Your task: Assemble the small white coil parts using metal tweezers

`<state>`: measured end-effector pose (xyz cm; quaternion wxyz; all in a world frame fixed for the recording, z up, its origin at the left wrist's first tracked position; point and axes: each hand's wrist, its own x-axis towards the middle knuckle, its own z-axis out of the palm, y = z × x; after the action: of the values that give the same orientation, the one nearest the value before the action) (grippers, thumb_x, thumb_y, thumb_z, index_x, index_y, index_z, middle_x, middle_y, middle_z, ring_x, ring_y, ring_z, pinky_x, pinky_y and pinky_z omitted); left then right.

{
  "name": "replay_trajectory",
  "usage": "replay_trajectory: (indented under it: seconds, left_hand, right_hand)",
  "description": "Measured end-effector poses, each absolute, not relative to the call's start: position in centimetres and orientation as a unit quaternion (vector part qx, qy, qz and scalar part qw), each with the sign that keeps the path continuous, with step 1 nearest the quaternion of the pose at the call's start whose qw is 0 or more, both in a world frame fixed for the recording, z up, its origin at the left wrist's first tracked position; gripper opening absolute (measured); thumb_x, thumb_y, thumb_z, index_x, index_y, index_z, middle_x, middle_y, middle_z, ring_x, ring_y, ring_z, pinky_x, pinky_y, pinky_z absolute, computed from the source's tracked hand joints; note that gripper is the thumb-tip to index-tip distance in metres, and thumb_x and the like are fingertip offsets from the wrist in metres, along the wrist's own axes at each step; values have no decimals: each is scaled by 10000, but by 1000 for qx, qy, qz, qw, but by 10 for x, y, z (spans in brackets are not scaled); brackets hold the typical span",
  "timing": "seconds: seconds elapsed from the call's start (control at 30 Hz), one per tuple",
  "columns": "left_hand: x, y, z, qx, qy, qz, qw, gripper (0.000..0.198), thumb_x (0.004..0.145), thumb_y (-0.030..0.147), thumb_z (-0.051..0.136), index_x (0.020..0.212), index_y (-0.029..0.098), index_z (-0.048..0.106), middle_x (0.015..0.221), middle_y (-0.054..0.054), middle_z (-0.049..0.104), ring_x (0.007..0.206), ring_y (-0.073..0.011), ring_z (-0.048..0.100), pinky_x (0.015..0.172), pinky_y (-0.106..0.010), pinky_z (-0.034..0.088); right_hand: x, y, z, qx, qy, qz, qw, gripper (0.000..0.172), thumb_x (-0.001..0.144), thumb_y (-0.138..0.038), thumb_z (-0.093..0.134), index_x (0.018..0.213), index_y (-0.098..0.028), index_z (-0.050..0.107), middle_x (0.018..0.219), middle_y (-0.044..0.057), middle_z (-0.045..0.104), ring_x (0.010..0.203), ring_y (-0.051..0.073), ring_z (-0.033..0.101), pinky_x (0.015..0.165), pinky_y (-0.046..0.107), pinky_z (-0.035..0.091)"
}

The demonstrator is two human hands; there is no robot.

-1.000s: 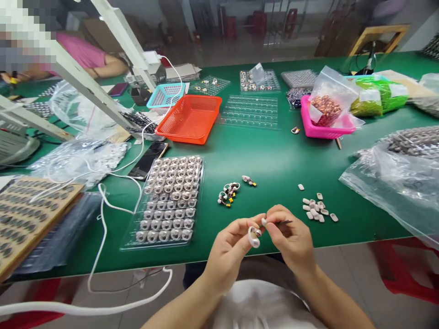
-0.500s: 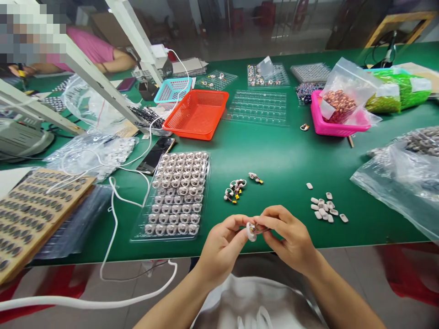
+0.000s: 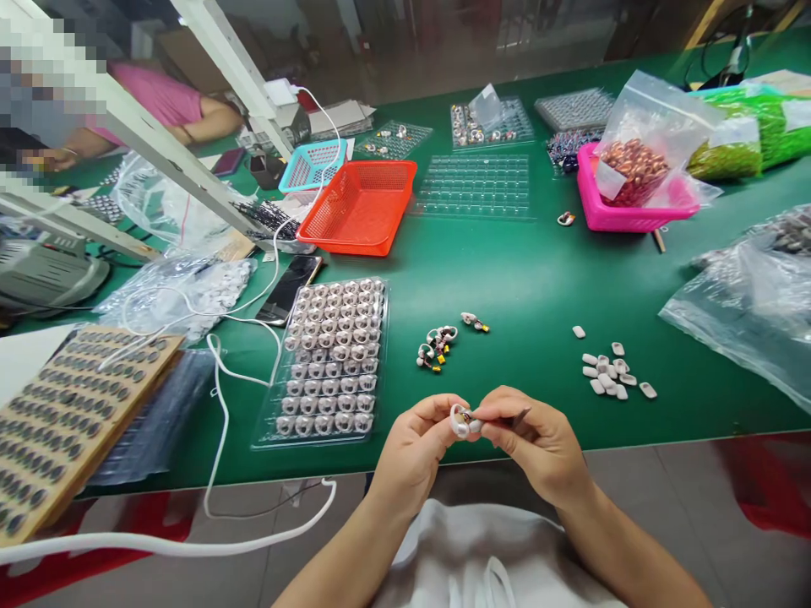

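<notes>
Both hands are raised together just off the near edge of the green surface (image 3: 538,287), directly in front of the person. The left hand (image 3: 415,452) pinches a small white ring-shaped part (image 3: 459,420) between thumb and forefinger, which steadies it with its opening turned toward the other hand. The right hand (image 3: 538,443) is closed on a thin dark tool, seemingly tweezers (image 3: 516,416), its tip meeting the ring; what the tip carries is too small to tell.

Stock is laid out within arm's reach, apparently so that each hand can draw from its own side:
- One clear blister tray (image 3: 329,359) to the left, seven pockets across, roughly ten rows, all filled with ring parts
- One cluster of small assembled pieces with yellow ends (image 3: 436,346) straight ahead, about six, plus one lying apart (image 3: 474,321)
- One heap of small white caps (image 3: 612,377) to the right, about ten, one of them lying a little off

Farther back:
- One orange basket (image 3: 361,203), one blue basket (image 3: 312,163), one pink basket (image 3: 634,211) holding a bag of copper coils (image 3: 634,165)
- One unfilled clear tray (image 3: 475,186)
- One phone (image 3: 288,290) beside the filled tray
- One wooden board of dark discs (image 3: 69,405) at far left

A co-worker's arm (image 3: 190,127) rests at the far left end
</notes>
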<state>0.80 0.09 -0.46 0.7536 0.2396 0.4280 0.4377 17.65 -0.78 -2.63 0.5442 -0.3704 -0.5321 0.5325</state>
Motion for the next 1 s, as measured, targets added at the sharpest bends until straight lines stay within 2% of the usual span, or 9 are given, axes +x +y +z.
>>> replay_trajectory:
  seconds: [0.27, 0.6, 0.77, 0.9, 1.0]
  left_hand:
    - [5, -8, -11, 336, 444, 438, 706, 187, 810, 316, 799, 911, 164, 764, 792, -26, 696, 739, -134, 607, 726, -228, 501]
    - [5, -11, -1, 440, 497, 432, 611, 123, 869, 272, 724, 929, 168, 752, 853, -40, 697, 758, -151, 638, 715, -226, 522]
    - [7, -10, -4, 431, 494, 473, 589, 121, 849, 272, 743, 925, 179, 750, 875, -39, 724, 781, -154, 659, 714, -216, 534]
    - [7, -10, -5, 385, 495, 480, 614, 152, 838, 298, 761, 928, 175, 754, 840, -31, 735, 777, -142, 661, 740, -209, 535]
    - [6, -10, -7, 358, 492, 486, 627, 172, 827, 315, 778, 925, 175, 756, 833, -27, 740, 777, -135, 661, 750, -203, 533]
  right_hand:
    - [177, -7, -26, -348, -531, 552, 540, 203, 934, -169, 669, 1067, -281, 774, 890, 47, 678, 774, 166, 664, 661, 279, 551]
    - [177, -6, -26, -365, -549, 526, 537, 194, 907, -164, 707, 1045, -276, 786, 844, 36, 676, 741, 156, 627, 614, 258, 484]
    - [179, -9, -25, -368, -564, 518, 528, 193, 910, -125, 668, 1017, -269, 742, 856, 22, 640, 736, 152, 602, 582, 246, 452]
    - [177, -13, -28, -369, -599, 466, 536, 312, 896, -46, 606, 1082, -282, 690, 898, 16, 604, 715, 136, 568, 536, 220, 431]
    - [176, -15, -32, -363, -663, 386, 529, 486, 867, 26, 559, 1231, -284, 649, 941, 27, 601, 739, 132, 565, 586, 222, 467]
